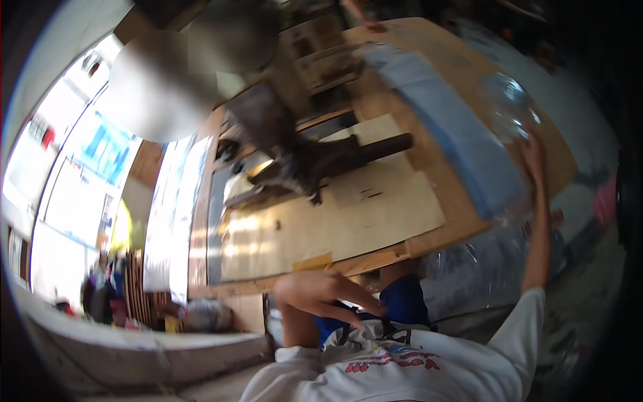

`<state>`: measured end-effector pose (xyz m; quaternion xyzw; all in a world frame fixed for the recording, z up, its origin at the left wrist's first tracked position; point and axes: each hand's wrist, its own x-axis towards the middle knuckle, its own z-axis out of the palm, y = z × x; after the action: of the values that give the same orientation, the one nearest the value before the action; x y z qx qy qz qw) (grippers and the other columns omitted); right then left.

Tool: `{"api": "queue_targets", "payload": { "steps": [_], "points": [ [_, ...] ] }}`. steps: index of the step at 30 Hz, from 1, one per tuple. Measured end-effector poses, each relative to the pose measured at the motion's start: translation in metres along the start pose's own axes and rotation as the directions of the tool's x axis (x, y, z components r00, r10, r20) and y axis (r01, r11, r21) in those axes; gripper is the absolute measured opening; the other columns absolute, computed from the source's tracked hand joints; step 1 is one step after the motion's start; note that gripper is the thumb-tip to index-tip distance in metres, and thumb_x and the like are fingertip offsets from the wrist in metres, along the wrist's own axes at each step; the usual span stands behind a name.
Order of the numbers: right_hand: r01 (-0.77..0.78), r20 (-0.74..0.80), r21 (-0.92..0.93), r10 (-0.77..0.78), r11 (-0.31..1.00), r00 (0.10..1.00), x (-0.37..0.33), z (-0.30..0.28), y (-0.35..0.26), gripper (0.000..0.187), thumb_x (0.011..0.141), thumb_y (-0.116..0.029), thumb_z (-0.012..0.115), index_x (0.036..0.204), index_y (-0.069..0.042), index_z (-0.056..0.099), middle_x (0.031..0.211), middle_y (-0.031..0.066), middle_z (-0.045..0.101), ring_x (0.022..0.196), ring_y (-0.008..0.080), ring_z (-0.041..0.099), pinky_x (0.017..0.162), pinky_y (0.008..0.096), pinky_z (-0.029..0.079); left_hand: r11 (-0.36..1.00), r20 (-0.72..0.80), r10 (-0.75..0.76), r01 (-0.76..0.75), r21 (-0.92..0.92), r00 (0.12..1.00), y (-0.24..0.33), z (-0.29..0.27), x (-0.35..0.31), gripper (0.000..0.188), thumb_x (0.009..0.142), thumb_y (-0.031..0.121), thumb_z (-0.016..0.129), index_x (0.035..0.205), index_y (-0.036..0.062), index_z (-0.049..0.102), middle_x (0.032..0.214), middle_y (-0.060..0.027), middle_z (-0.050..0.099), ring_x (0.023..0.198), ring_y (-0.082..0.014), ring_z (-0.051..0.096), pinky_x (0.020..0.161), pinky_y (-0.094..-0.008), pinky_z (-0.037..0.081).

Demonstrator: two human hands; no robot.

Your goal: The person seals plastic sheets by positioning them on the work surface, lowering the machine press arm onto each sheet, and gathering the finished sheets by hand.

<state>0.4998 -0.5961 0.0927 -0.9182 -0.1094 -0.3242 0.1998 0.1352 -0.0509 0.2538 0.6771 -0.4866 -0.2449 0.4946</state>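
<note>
My left hand [321, 293] hangs over my lap at the table's near edge. Its fingers are stretched out and hold nothing. Far out to the right, my right hand [531, 151] reaches over the table at the near edge of a shiny clear plastic piece [507, 100]. Blur hides how its fingers lie and whether they grip the plastic. Left of that hand lies a long stack of pale blue flat sheets [449, 127]. In the middle, a dark metal machine [301, 157] with a protruding bar stands over a cream-coloured board [382, 214].
The wooden table [455, 234] carries all this. Another person's hand [375, 28] rests on its far edge. A pale rounded shape [161, 87], blurred, hangs at upper left. Clear plastic wrapping [469, 268] lies below the right side. Piled goods [114, 288] stand at left.
</note>
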Motion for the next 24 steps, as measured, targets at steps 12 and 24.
{"api": "queue_targets", "payload": {
  "steps": [12,24],
  "points": [
    [-0.181,-0.073,0.598,0.278,0.781,0.958,-0.110,-0.046,0.072,0.048,0.111,-0.034,0.038,0.133,0.003,0.060,0.126,0.0151,0.066,0.115,0.0246,0.063,0.099,0.0360,0.048,-0.197,-0.858,-0.060,0.849,-0.491,-0.510,-0.023,0.071,-0.445,0.070,0.098,0.051,0.056,0.134,-0.0082,0.056,0.139,-0.0331,0.053,0.132,-0.0466,0.050,0.112,-0.0498,0.038],
    [-0.012,-0.192,0.854,0.335,0.521,0.922,-0.093,-0.125,-0.177,0.044,0.110,-0.030,0.040,0.123,0.006,0.061,0.095,0.0080,0.059,0.085,0.0156,0.054,0.082,0.0321,0.046,-0.548,-0.954,0.147,0.781,-0.300,-0.263,0.021,0.016,-0.480,0.058,0.086,0.060,0.069,0.077,0.0023,0.068,0.085,-0.0198,0.072,0.084,-0.0365,0.071,0.074,-0.0483,0.055]
  ]
}}
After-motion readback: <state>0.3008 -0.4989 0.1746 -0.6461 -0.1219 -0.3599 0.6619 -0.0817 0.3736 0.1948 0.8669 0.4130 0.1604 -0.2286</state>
